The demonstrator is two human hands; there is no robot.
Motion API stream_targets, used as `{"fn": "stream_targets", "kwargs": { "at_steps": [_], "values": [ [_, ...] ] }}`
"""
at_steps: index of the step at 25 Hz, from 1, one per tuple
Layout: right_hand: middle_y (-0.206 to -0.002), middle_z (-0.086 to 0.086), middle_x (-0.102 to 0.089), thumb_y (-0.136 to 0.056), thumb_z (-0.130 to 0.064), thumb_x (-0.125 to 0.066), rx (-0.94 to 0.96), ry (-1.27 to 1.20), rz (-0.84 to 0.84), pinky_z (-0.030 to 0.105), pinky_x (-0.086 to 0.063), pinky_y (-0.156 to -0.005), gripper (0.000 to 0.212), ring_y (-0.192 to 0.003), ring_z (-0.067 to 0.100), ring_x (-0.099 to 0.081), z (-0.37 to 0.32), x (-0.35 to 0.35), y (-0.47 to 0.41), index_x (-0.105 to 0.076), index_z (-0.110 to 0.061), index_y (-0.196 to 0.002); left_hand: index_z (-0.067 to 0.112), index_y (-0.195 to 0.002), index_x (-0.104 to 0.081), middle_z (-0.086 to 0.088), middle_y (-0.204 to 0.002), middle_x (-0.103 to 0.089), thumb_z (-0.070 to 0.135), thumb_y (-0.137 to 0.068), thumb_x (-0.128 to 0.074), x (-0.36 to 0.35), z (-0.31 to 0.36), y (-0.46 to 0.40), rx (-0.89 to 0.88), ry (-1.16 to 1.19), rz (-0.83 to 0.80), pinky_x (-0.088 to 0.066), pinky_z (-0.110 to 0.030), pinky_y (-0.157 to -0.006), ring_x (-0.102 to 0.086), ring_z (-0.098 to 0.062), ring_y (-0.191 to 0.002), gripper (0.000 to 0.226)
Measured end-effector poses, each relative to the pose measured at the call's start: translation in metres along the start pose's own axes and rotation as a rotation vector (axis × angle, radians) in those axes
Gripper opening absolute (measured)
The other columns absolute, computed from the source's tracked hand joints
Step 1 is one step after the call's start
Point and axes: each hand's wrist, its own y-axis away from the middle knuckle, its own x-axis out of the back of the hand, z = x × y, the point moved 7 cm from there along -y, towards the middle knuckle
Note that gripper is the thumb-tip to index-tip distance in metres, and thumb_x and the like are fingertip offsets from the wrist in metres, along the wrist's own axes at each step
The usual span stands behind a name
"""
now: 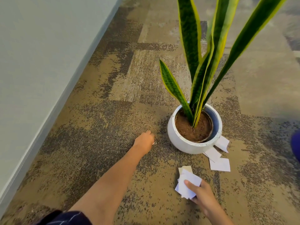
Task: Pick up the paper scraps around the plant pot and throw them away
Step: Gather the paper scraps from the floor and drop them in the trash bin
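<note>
Matt white pot (183, 142), rough mottled carpet (105, 127)

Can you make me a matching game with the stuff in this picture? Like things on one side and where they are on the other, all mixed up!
Things:
1. Soil
2. Paper stack
3. Loose scraps
4. Left hand

Places:
A. On the carpet, at the near right of the pot
B. Inside the pot
C. Reaching down to the carpet, left of the pot
D. Held in the right hand

Pairs: 1-B, 2-D, 3-A, 4-C
</note>
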Motion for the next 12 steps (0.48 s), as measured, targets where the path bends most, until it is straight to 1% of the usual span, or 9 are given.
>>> {"fn": "stream_targets", "kwargs": {
  "at_steps": [2,4,5,7,8,9,10,11,12],
  "values": [
    [-0.105,0.010,-0.069,-0.084,-0.008,-0.068,0.015,-0.033,0.004,0.039,-0.054,-0.072,0.031,-0.095,0.028,-0.063,-0.006,-0.001,0.008,-0.058,-0.010,-0.114,0.008,-0.095,-0.063,-0.009,-0.102,-0.064,-0.003,-0.089,-0.052,-0.001,-0.005,0.013,0.049,0.163,-0.019,-0.057,-0.038,-0.084,-0.064,-0.022,-0.091,0.016],
    [-0.107,0.011,-0.068,-0.083,-0.007,-0.068,0.034,-0.057,0.000,0.042,-0.055,-0.075,0.035,-0.097,0.030,-0.063,-0.014,-0.005,0.016,-0.057,-0.009,-0.116,0.012,-0.086,-0.063,-0.005,-0.094,-0.067,0.001,-0.091,-0.051,0.005,-0.006,0.030,0.083,0.316,-0.004,-0.058,-0.036,-0.079,-0.065,-0.017,-0.076,0.017],
    [-0.109,0.012,-0.068,-0.083,-0.008,-0.069,0.044,-0.064,0.000,0.044,-0.055,-0.077,0.037,-0.099,0.031,-0.063,-0.018,-0.008,0.021,-0.056,-0.009,-0.118,0.013,-0.085,-0.063,-0.003,-0.091,-0.068,0.003,-0.091,-0.053,0.011,-0.005,0.040,0.091,0.381,0.015,-0.059,-0.034,-0.077,-0.065,-0.015,-0.074,0.015],
    [-0.111,0.011,-0.068,-0.082,-0.008,-0.069,0.069,-0.081,-0.003,0.043,-0.056,-0.076,0.039,-0.101,0.031,-0.063,-0.027,-0.016,0.037,-0.056,-0.009,-0.120,0.014,-0.090,-0.066,0.001,-0.088,-0.069,0.008,-0.090,-0.058,0.023,0.000,0.059,0.116,0.514,0.055,-0.055,-0.024,-0.080,-0.065,-0.010,-0.079,0.010],
    [-0.111,0.011,-0.068,-0.083,-0.009,-0.069,0.084,-0.092,-0.008,0.042,-0.056,-0.074,0.039,-0.101,0.031,-0.064,-0.033,-0.020,0.046,-0.056,-0.009,-0.120,0.013,-0.094,-0.067,0.003,-0.086,-0.069,0.009,-0.090,-0.060,0.030,0.005,0.070,0.130,0.581,0.071,-0.052,-0.019,-0.079,-0.065,-0.008,-0.082,0.009],
    [-0.111,0.011,-0.068,-0.082,-0.009,-0.069,0.099,-0.103,-0.010,0.041,-0.055,-0.072,0.040,-0.101,0.030,-0.064,-0.040,-0.023,0.056,-0.056,-0.010,-0.120,0.012,-0.098,-0.068,0.003,-0.086,-0.068,0.011,-0.089,-0.061,0.038,0.011,0.081,0.144,0.646,0.077,-0.051,-0.017,-0.075,-0.065,-0.009,-0.081,0.011],
    [-0.111,0.011,-0.068,-0.082,-0.009,-0.070,0.115,-0.119,-0.013,0.041,-0.055,-0.072,0.040,-0.101,0.030,-0.064,-0.047,-0.025,0.065,-0.056,-0.010,-0.120,0.012,-0.100,-0.069,0.002,-0.086,-0.068,0.011,-0.090,-0.061,0.046,0.019,0.093,0.151,0.709,0.088,-0.050,-0.017,-0.071,-0.065,-0.011,-0.078,0.013],
    [-0.113,0.011,-0.067,-0.082,-0.009,-0.070,0.134,-0.138,-0.015,0.042,-0.056,-0.074,0.041,-0.102,0.031,-0.064,-0.055,-0.028,0.077,-0.055,-0.010,-0.120,0.012,-0.101,-0.070,-0.001,-0.086,-0.070,0.012,-0.090,-0.060,0.056,0.026,0.106,0.146,0.754,0.109,-0.051,-0.019,-0.069,-0.065,-0.012,-0.076,0.015],
    [-0.114,0.011,-0.066,-0.082,-0.009,-0.070,0.150,-0.150,-0.016,0.044,-0.056,-0.077,0.042,-0.103,0.031,-0.063,-0.062,-0.030,0.088,-0.054,-0.011,-0.120,0.013,-0.101,-0.071,-0.002,-0.086,-0.070,0.012,-0.090,-0.060,0.065,0.035,0.119,0.132,0.784,0.130,-0.053,-0.022,-0.072,-0.065,-0.013,-0.076,0.015]
  ]
}}
